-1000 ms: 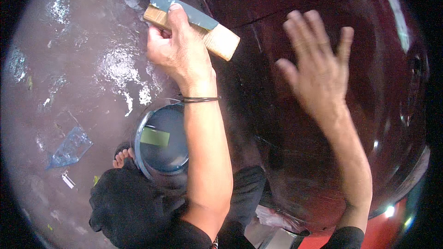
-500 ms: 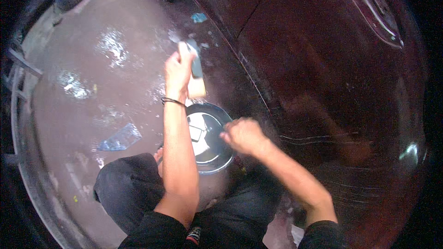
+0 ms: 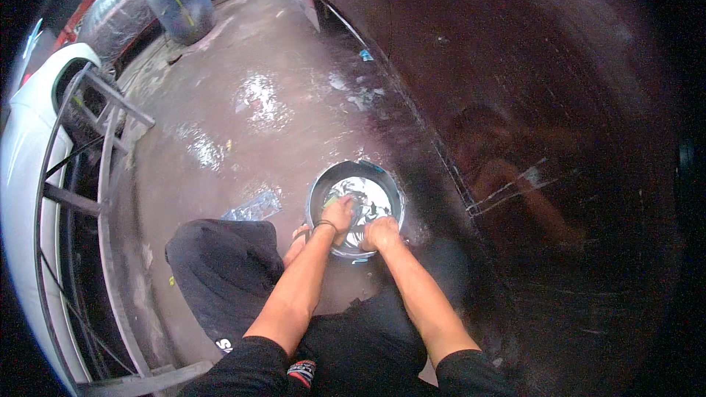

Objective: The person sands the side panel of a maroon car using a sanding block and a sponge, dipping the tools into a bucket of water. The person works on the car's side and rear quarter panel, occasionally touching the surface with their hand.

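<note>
A wet, blotchy concrete floor (image 3: pixel 220 103) spreads across the left and middle, with a dark red car (image 3: pixel 559 103) along the right, a blue barrel (image 3: pixel 179 1) at the back and a crumpled plastic sheet (image 3: pixel 254 207) lying left of a round bucket (image 3: pixel 322 185). The bucket stands on the floor in front of the person and holds water (image 3: pixel 371 195) with bright reflections. The left hand (image 3: pixel 338 215) reaches inside, left of the middle; a small green piece (image 3: pixel 331 201) shows just beyond its fingers, toward the bucket's left wall, so this hand is the nearer one. The piece is too covered to tell its long axis. The right hand (image 3: pixel 382 233) is at the bucket's near right side, its fingers bent downward. Whether either hand grips anything, I cannot tell.
</note>
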Demonstrator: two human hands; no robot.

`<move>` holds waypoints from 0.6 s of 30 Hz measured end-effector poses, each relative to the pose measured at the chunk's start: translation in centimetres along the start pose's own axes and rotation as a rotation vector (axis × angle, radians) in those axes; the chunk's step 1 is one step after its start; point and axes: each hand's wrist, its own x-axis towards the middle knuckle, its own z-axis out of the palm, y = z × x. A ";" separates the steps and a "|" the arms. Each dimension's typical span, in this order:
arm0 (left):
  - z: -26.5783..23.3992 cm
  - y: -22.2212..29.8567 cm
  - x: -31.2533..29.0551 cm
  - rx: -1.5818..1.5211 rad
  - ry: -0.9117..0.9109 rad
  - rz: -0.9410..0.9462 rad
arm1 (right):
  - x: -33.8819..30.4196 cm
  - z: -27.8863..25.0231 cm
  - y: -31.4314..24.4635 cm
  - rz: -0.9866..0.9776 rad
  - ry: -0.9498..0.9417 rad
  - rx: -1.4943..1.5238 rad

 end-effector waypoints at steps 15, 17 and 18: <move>-0.1 2.5 2.4 -0.273 -0.197 0.069 | -3.4 1.3 -1.6 0.066 -0.037 0.212; -0.3 1.5 3.6 -0.338 -0.241 0.033 | -3.4 1.2 -2.2 0.067 -0.066 0.238; -0.4 2.1 3.7 -0.474 -0.257 -0.061 | -3.0 2.0 -1.8 0.144 -0.016 0.296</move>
